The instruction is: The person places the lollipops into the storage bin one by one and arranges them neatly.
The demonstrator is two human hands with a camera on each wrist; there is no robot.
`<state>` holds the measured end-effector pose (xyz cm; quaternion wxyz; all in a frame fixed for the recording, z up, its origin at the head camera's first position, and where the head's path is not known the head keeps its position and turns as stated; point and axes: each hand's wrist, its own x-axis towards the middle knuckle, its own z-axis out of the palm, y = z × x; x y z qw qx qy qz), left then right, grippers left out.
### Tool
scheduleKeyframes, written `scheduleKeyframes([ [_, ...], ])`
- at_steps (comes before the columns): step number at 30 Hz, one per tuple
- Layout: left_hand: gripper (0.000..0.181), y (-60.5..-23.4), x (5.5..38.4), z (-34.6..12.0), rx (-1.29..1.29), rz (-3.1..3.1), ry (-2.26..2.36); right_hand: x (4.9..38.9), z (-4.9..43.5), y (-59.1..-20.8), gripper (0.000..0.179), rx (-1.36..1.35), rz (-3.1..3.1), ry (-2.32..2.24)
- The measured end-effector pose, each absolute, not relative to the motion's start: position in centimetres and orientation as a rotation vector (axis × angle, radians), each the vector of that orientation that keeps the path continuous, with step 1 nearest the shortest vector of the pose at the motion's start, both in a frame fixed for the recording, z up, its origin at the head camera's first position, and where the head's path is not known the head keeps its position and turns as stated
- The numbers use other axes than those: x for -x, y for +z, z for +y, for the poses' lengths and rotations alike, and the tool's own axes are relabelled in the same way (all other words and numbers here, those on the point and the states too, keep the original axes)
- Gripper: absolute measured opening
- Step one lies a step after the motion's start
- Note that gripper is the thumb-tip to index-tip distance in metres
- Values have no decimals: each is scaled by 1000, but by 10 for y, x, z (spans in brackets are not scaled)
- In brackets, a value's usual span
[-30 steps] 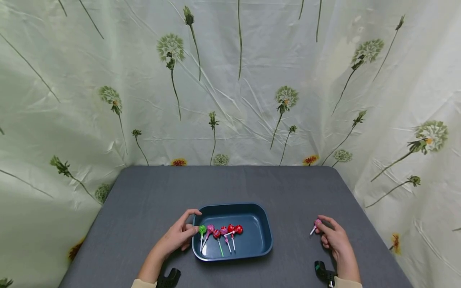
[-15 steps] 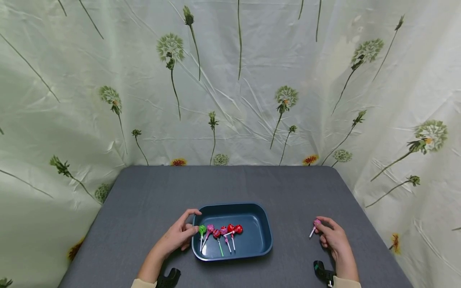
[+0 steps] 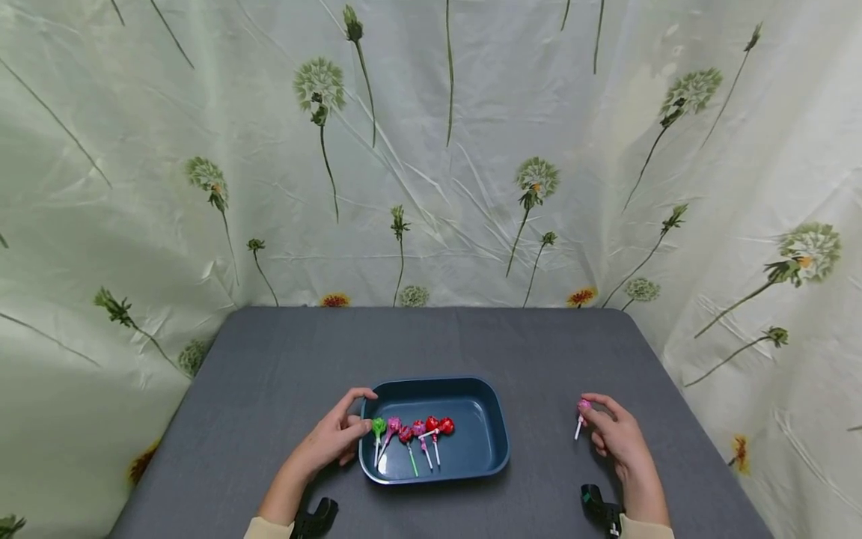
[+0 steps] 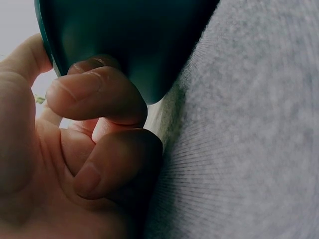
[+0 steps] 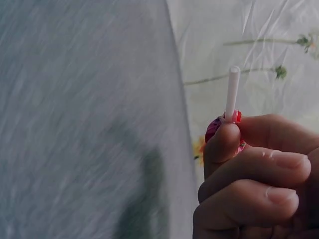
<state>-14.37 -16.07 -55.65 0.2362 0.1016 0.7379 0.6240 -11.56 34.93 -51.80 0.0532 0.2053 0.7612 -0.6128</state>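
Note:
A dark blue rectangular tray [image 3: 474, 457] lies on the grey table, with several wrapped lollipops along its left half. Among them are a green lollipop [image 3: 378, 426] at the left end and a red lollipop [image 3: 447, 426] at the right end. My left hand [image 3: 333, 436] grips the tray's left wall, thumb and a finger at the rim; in the left wrist view the other fingers curl beside the tray's outer side. Off to the right of the tray, my right hand [image 3: 618, 436] pinches a pink lollipop [image 3: 583, 406] by its wrapped head, the white stick [image 5: 232, 92] pointing away from the fingers.
Grey cloth covers the table [image 3: 303, 352], whose far edge meets a pale curtain [image 3: 431, 172] printed with dandelions. The curtain also hangs along both sides. A black wrist device [image 3: 595, 505] sits below the right hand, another [image 3: 316, 516] below the left.
My right hand has moved slightly left and away from me with the pink lollipop, whose stick now hangs more steeply. The left hand and the tray have stayed in place.

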Motion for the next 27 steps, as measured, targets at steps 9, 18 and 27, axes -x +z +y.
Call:
scheduleKeyframes([
  [9, 52, -557, 146, -161, -287, 2014, 1710, 114, 327, -491, 24, -482, 2361, -1889],
  [18, 52, -559, 144, -161, -298, 2002, 1713, 113, 305, -481, 18, -402, 2368, -1900],
  [27, 53, -558, 145, -161, -267, 2007, 1709, 119, 280, -471, 34, -355, 2325, -1890],
])
